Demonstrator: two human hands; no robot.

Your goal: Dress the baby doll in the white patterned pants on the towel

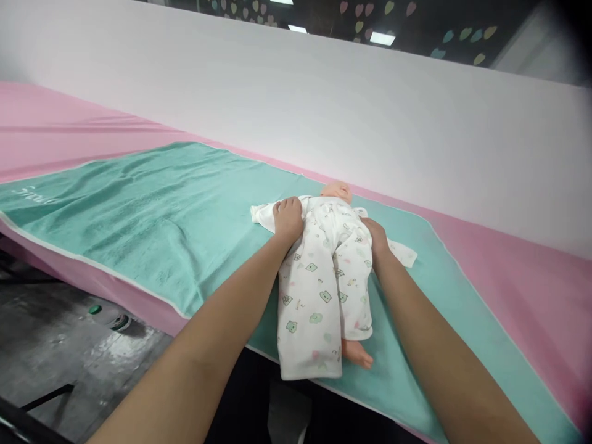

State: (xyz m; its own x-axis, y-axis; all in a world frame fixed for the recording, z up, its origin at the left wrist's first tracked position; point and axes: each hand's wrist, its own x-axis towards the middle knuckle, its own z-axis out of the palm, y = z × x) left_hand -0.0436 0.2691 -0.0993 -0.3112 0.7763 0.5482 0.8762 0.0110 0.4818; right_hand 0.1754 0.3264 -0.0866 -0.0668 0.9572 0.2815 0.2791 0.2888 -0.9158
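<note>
A baby doll [337, 190] lies on its back on a green blanket [152, 203], its head toward the wall. It wears a white top with one sleeve [263, 216] spread to the left, and white printed pants [311, 296]. One bare foot [356, 354] shows below the right pant leg; the longer left leg covers the other. My left hand [289, 219] is closed at the left side of the waist, fingers bent against the cloth. At the opposite side of the waist, my right hand [375, 236] grips the pants, its fingertips partly hidden by the fabric.
Pink cloth [522, 271] shows around the blanket. Behind rises a white wall [296, 92] with a dark window [324, 18] bearing heart stickers above it. On the grey floor at lower left lies a bottle [108, 317] with a green cap, near dark metal bars [28, 422].
</note>
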